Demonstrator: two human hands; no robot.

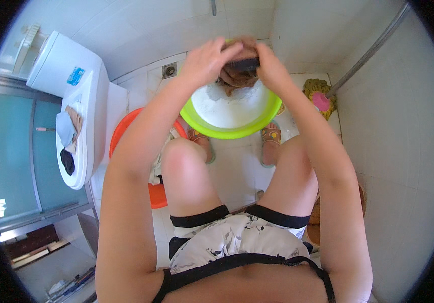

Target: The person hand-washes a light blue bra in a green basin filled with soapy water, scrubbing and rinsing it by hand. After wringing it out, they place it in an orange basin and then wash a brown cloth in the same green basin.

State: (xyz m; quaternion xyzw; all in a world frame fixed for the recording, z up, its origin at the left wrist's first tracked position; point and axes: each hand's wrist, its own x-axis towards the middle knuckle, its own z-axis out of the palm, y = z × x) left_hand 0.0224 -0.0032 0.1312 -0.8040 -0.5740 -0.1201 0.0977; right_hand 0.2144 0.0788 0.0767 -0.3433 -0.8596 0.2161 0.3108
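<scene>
My left hand [206, 60] and my right hand [273, 67] hold a wet brown cloth item [236, 77] with a black band between them. Motion blur hides the exact grip of the fingers. The cloth is bunched up over a lime-green plastic basin [222, 131], its lower end hanging close to the white, sudsy water [226, 110]. Whether that end touches the water is hard to tell. The basin's far rim is mostly behind my hands and the cloth. On the tiled floor, the basin sits in front of my slippered feet.
By my left leg, an orange-red basin [158, 197] holds light-coloured clothes. A toilet [97, 87] stands at left, with a light blue cloth [65, 127], a beige cloth [75, 117] and a black cloth [67, 161] on its lid. A mop [321, 98] leans at right. A floor drain [169, 70] lies beyond.
</scene>
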